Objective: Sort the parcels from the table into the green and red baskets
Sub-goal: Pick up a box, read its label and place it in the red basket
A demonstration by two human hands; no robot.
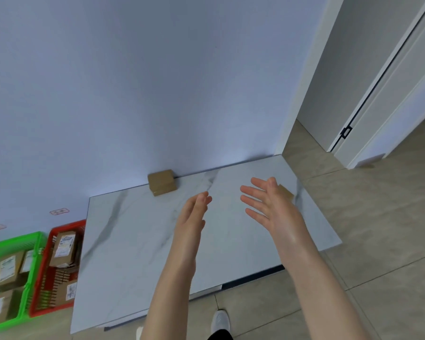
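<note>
Spread, straight fingers (252, 193) of the right hand (270, 207) and the relaxed left hand (192, 217) hover empty above the marble table (133, 241); a small brown parcel (286, 192) shows just behind the right hand near the table's right side, contact unclear. A second parcel (162, 182) sits at the table's back edge; the red basket (68, 225) and green basket (33, 263) stand off the table's left end

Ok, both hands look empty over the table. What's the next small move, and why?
Probably reach the right hand to the small parcel showing just behind it: that hand is open, holds nothing, and is nearest. The left hand is open too; the other parcel lies farther back by the wall.
</note>
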